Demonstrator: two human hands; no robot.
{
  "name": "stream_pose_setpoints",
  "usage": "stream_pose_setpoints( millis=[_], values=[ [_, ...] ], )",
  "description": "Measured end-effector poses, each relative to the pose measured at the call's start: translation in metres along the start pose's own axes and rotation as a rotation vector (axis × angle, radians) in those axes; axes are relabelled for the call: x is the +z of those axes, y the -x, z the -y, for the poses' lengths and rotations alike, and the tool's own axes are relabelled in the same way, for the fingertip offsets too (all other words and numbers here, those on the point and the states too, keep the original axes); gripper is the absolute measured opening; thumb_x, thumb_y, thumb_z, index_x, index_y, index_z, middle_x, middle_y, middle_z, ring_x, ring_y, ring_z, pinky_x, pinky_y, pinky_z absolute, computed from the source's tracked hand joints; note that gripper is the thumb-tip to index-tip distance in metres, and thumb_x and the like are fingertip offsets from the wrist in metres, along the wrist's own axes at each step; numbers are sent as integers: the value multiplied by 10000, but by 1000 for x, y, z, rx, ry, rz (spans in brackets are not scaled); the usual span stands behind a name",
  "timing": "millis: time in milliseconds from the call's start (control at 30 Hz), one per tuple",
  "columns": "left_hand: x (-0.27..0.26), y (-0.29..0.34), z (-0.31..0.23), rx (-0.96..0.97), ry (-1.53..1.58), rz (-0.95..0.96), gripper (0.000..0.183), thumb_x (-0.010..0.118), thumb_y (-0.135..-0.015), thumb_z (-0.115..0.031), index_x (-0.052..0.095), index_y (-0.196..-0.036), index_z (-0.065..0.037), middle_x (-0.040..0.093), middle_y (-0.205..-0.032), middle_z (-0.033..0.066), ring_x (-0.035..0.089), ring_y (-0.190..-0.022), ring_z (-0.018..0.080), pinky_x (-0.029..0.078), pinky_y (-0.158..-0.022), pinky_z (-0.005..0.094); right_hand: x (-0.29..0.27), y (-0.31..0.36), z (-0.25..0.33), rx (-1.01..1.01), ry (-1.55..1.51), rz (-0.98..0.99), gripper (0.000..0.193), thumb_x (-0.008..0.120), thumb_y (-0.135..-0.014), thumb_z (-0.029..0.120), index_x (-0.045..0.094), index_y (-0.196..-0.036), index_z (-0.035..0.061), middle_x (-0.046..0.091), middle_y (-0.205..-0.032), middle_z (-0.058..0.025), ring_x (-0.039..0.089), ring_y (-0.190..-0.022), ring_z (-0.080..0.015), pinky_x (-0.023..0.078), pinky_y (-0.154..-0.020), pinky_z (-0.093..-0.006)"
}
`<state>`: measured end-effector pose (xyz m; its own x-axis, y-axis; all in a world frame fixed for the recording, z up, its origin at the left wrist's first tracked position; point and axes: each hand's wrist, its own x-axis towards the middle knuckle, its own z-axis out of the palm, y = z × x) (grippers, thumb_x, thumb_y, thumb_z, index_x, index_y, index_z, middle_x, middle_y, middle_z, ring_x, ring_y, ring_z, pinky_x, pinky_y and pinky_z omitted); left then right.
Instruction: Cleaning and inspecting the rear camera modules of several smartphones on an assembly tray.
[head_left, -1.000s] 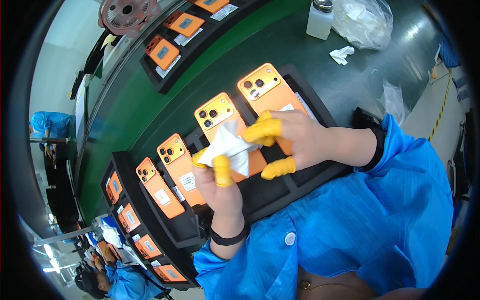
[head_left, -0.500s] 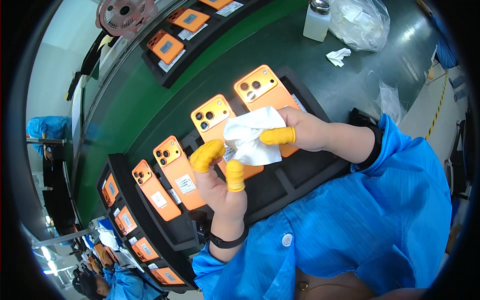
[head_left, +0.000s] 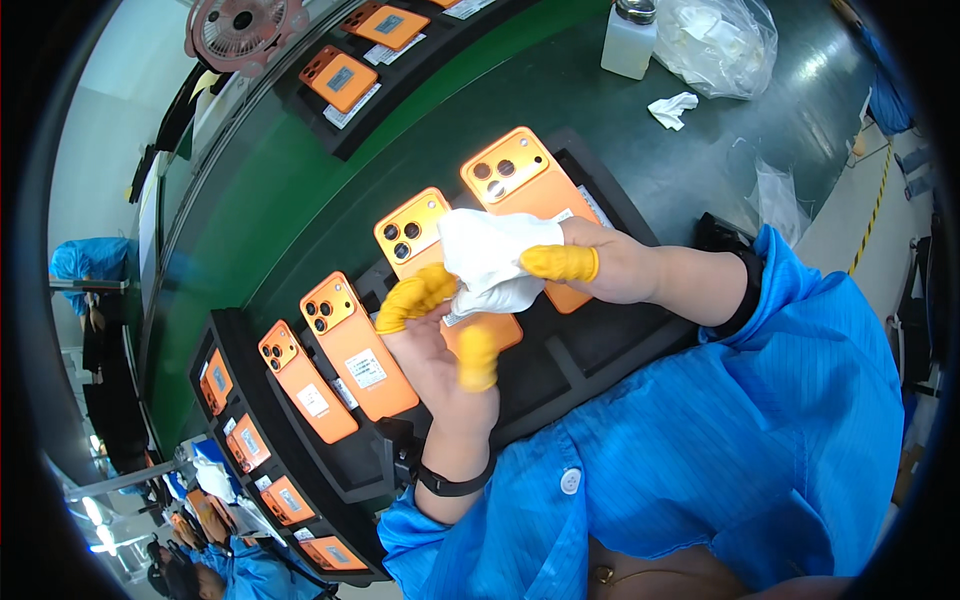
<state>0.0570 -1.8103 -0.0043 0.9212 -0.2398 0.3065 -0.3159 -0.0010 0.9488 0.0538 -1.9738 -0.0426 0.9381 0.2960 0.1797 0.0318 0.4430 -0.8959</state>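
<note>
In my right hand point(head_left: 605, 262) is a crumpled white wipe point(head_left: 495, 250), gripped between the thumb and the fingers behind it. A yellow finger cot covers that thumb. My left hand point(head_left: 440, 345) is beside the wipe's left edge, with yellow cots on its fingers and thumb. Its thumb, smeared by motion, stands apart from the fingers, and nothing shows between them. Beneath the hands, orange smartphones lie camera side up in a black tray point(head_left: 530, 385). One phone point(head_left: 410, 225) is partly hidden by the wipe, another point(head_left: 510, 165) by the wipe and right hand.
Two more phones point(head_left: 345, 325) point(head_left: 300, 375) lie left of my hands. Other trays of phones stand at the left point(head_left: 255, 440) and far side point(head_left: 340, 80). A pump bottle point(head_left: 630, 42), a plastic bag point(head_left: 715, 45) and a crumpled tissue point(head_left: 672, 110) rest on the green table point(head_left: 560, 90).
The wipe is bunched differently and has shifted slightly left with my right hand. My left thumb has moved away from the wipe, and its fingers have shifted slightly.
</note>
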Motion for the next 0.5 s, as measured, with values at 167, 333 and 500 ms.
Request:
stream_pose_setpoints(
  millis=[167, 333, 500],
  values=[
    [-26, -5, 14, 69, 220, 15, 490, 400, -859, -388, 388, -1181, -19, 483, -1118, 116, 459, -1040, 205, 347, -892, 307, 16, 11, 45, -389, 999, 636, 171, 559, -672, 78, 619, -830, 53, 552, -875, -100, 550, -787, -287, 447, -688, -366],
    [-16, -3, 4, 7, 36, 5, 469, 433, -858, -362, 409, -1167, -10, 484, -1146, 113, 464, -1049, 196, 353, -863, 294, -10, 11, 47, -517, 1091, 190, 247, 605, -618, 48, 629, -863, 78, 519, -802, -77, 541, -732, -250, 435, -648, -346],
    [-9, -1, -1, 157, -214, 124, 535, 487, -834, -382, 375, -1196, -4, 452, -1195, 112, 426, -1102, 197, 311, -899, 308, -5, 8, 36, -459, 618, 169, 312, 555, -677, -22, 554, -981, 51, 563, -908, -97, 559, -813, -250, 441, -710, -287]
  ],
)
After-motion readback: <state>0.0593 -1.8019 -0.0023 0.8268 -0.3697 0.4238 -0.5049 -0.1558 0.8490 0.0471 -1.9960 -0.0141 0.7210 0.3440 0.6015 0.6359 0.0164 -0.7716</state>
